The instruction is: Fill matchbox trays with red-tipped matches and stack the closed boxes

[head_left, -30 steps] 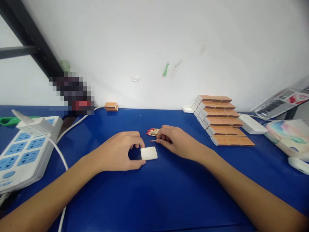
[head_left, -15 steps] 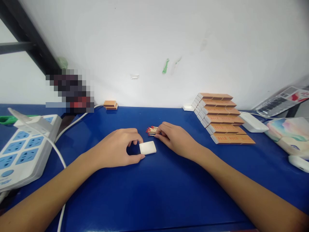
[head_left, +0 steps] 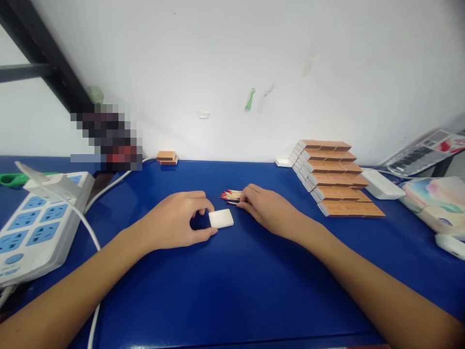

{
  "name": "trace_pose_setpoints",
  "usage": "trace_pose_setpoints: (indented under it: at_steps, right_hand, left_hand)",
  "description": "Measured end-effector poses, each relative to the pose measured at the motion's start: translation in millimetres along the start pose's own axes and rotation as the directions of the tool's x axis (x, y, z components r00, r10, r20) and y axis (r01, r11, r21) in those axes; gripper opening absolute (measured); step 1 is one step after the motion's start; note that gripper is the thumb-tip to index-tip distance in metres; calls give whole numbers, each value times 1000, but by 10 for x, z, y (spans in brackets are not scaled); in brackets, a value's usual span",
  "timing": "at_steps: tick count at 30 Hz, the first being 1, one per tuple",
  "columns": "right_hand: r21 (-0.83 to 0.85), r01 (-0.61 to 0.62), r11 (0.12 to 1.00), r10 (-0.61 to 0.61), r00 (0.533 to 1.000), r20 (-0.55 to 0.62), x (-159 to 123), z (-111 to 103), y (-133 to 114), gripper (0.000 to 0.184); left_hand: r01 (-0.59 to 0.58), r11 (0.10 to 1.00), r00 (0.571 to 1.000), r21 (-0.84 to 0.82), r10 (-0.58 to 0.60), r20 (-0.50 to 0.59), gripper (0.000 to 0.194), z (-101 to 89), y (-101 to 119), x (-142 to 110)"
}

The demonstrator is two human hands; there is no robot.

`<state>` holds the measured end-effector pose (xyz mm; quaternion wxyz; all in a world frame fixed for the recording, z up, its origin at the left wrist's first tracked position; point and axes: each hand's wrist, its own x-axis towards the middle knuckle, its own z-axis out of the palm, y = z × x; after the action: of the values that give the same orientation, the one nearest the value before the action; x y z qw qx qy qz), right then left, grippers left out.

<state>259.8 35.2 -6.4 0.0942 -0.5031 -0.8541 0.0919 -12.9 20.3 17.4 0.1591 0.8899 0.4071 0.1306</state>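
Thumb and fingers of my left hand (head_left: pixel 181 218) grip the left end of a small white matchbox tray (head_left: pixel 221 218), which lies low over the blue tabletop. Just behind it is a small pile of red-tipped matches (head_left: pixel 230 195). My right hand (head_left: pixel 263 206) is at the right side of that pile, its thumb and forefinger pinched on the plain end of one match (head_left: pixel 232 202) lying a little apart in front. The other fingers are curled and partly hide the pile's right end.
Orange matchboxes (head_left: pixel 337 181) form a stepped stack at the back right, beside a white adapter (head_left: pixel 383 184) and a tissue pack (head_left: pixel 436 198). Two matchboxes (head_left: pixel 166 157) sit against the wall. A power strip (head_left: pixel 39 223) and its white cable occupy the left.
My right hand has shifted slightly right, and the match at its fingertips now shows apart from the pile. My left hand stays on the tray, almost unmoved.
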Motion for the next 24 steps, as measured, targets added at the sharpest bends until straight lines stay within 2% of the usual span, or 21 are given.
trace_pose_setpoints:
  at_steps: [2,5,7,9,13,19,24]
  right_hand:
    - [32,-8,999,9,1000,-3,-9,-31,-6,15]
    - [193,27,981,-16,998,-60,-42,-96,-49,14]
    - [296,86,951,-67,995,-75,-72,-134,-106,13]
    - [327,135,936,-127,991,-44,-100,-151,-173,12]
    - [253,185,950,-191,982,-1,-129,-128,-256,9]
    - [174,147,974,-131,986,-102,-107,-108,-160,8]
    - [103,93,990,-93,996,-9,-69,-96,-25,11]
  left_hand:
    - [-9,1000,1000,-2,9,4,26,-11,7,-1]
    - [-17,1000,1000,-8,17,-13,25,-22,16,-6]
    - [-23,1000,999,-19,23,-33,24,-20,19,-8]
    - [-35,999,998,-32,33,-51,23,-12,18,-8]
    - [-60,997,996,-39,57,-64,20,4,13,-9]
    - [-28,999,998,-38,25,-57,22,-3,22,-19]
    - [-24,999,998,-28,22,-56,22,-16,31,-10]
